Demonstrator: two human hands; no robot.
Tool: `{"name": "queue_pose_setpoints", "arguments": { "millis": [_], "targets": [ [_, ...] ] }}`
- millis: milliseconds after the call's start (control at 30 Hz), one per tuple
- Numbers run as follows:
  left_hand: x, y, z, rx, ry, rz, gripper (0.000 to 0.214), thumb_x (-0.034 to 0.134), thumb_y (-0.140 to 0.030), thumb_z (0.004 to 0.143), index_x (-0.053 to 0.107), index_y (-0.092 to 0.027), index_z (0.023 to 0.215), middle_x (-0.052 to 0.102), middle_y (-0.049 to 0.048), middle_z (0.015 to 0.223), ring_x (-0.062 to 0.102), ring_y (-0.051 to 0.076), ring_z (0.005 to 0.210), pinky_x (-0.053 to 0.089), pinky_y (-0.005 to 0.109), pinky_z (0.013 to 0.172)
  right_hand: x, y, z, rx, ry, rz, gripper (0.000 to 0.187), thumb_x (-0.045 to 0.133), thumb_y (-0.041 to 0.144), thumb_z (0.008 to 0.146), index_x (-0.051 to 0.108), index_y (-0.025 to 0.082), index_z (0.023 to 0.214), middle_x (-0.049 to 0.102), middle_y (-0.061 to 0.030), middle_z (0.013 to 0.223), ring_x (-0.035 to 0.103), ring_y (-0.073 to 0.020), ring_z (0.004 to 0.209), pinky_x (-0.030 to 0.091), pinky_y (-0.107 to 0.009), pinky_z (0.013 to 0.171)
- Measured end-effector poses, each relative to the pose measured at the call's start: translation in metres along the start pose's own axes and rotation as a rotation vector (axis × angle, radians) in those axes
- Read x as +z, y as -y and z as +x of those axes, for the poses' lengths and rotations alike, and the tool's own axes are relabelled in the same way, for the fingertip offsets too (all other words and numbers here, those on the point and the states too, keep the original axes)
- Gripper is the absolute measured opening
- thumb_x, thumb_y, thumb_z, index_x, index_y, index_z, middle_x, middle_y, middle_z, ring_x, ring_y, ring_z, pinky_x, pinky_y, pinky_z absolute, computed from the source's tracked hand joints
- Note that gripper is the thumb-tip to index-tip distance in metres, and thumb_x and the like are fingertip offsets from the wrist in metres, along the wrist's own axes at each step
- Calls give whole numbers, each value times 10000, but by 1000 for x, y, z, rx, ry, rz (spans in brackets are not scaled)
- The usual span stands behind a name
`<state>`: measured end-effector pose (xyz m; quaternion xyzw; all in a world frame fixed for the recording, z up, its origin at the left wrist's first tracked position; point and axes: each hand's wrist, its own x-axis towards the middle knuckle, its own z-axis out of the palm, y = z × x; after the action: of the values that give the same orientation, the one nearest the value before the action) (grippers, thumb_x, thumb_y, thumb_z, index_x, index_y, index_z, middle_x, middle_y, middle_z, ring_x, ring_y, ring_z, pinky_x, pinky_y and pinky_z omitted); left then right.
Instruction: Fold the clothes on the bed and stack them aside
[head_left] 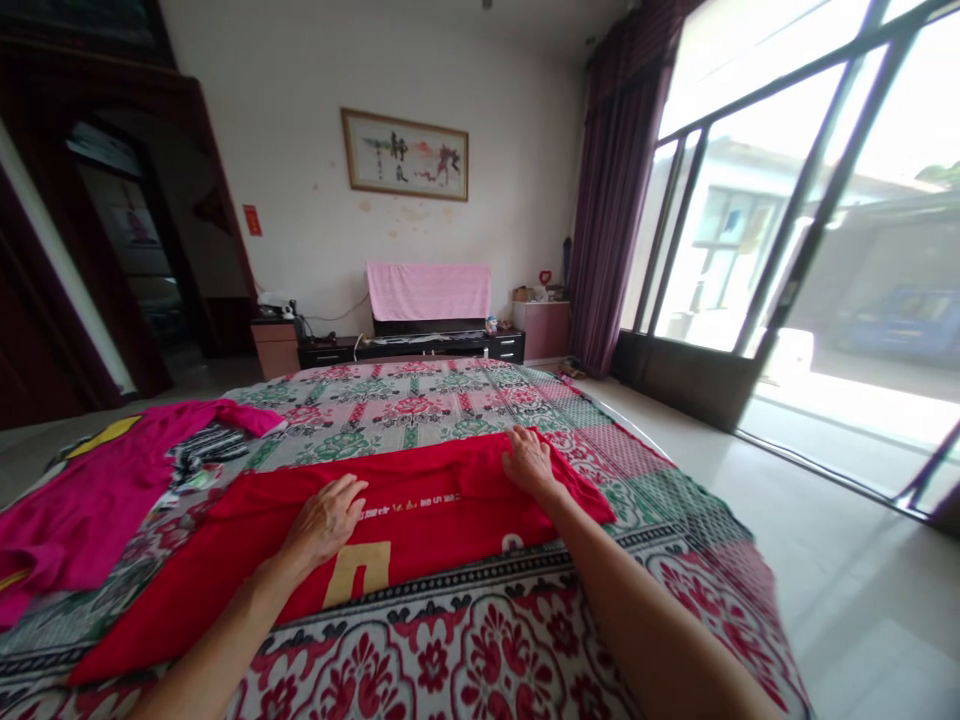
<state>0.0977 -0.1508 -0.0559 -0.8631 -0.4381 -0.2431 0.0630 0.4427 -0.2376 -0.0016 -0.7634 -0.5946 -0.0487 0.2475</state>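
A red garment (435, 530) with white and gold lettering and a large gold print lies in a long folded strip across the patterned cover. Flat on its left part rests my left hand (328, 518), fingers stretched out over the cloth. My right hand (529, 464) lies on the garment's far edge toward the right end, with fingers apart and slightly bent. Neither hand visibly lifts any fabric. Some of the cloth is hidden under my hands and forearms.
A bright pink garment (112, 490) and a black-and-white striped cloth (206, 450) lie to the left on the patterned cover (480, 660). Beyond it stands a low black cabinet (326, 354) with a pink towel (427, 290) above. Glass doors (780, 220) are at right.
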Motion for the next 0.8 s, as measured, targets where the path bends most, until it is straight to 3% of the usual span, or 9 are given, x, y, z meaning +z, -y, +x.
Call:
{"name": "queue_pose_setpoints", "arguments": {
  "millis": [167, 267, 400, 567, 667, 800],
  "targets": [
    [2, 2, 0, -8, -2, 14, 408, 379, -323, 861, 648, -173, 1129, 615, 121, 1247, 565, 242, 1169, 432, 377, 1038, 3, -21, 0, 139, 85, -68, 322, 427, 281, 858, 606, 191, 1109, 532, -154, 1276, 470, -332, 1166, 342, -550, 940],
    [3, 3, 0, -10, -9, -7, 402, 386, -324, 857, 650, -179, 1124, 616, 120, 1242, 569, 249, 1161, 440, 388, 1030, 8, -20, -1, 149, 35, -97, 284, 442, 290, 853, 634, 205, 1044, 580, -146, 1172, 505, -324, 1097, 350, -546, 918],
    [1, 0, -2, -13, -17, -1, 374, 401, -299, 858, 643, -195, 1123, 618, 106, 1241, 568, 234, 1158, 440, 382, 1029, 4, -19, 8, 155, 9, -52, 339, 421, 313, 856, 598, 219, 1129, 516, -150, 1287, 451, -343, 1171, 345, -582, 921],
    [-8, -10, -3, -21, 5, 1, 368, 402, -264, 874, 632, -160, 1141, 598, 131, 1259, 553, 232, 1173, 427, 379, 1038, 6, -26, 22, 133, 120, -68, 487, 349, 421, 884, 488, 191, 1291, 416, -154, 1411, 346, -347, 1298, 290, -626, 976],
    [-14, -16, -4, -62, 34, -17, 362, 416, -255, 876, 624, -152, 1155, 588, 138, 1271, 539, 235, 1192, 411, 386, 1052, 14, -30, 22, 110, 174, -117, 489, 327, 473, 887, 531, 217, 1250, 420, -112, 1428, 356, -327, 1304, 270, -608, 1006],
    [-25, -19, -2, -97, 41, -74, 404, 466, -228, 850, 571, -146, 1232, 574, 124, 1297, 519, 209, 1220, 399, 348, 1066, 21, -35, 23, 120, 148, -135, 503, 339, 478, 876, 520, 232, 1276, 439, -103, 1428, 381, -313, 1300, 291, -585, 1012]
  ]
}}
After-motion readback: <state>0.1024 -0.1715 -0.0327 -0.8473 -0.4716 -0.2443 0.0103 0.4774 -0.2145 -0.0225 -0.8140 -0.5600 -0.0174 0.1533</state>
